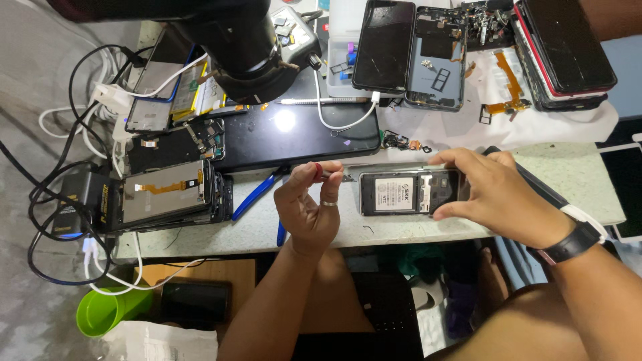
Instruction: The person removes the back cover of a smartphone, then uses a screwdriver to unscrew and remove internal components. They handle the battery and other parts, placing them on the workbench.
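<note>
Holding: the left hand (309, 204) pinches a small red-tipped tool (319, 171) between thumb and fingertips, raised just above the table (575, 175) edge.
Ring: 1 band shows on a finger of the left hand.
Right hand: the right hand (498, 194) grips the right end of an opened phone (409, 192), fingers curled over its top edge, thumb along the lower edge.
Opened phone: it lies flat on the table near the front edge, back cover off, white-labelled battery (395, 193) showing; the tool tip is just beside its left end.
Wrist: a black watch (576, 242) with a white band beside it sits on the right wrist.
Blue pliers (257, 192): on the table left of the left hand, partly hidden behind it.
Left side: 2 stripped phone screens (167, 190) stacked beside a tangle of black and white cables (60, 167).
Behind: a large dark phone (294, 130) face up under a black microscope (244, 47), more dismantled phones (414, 50) on a white cloth (468, 127).
Below the table: a green cup (110, 311).
</note>
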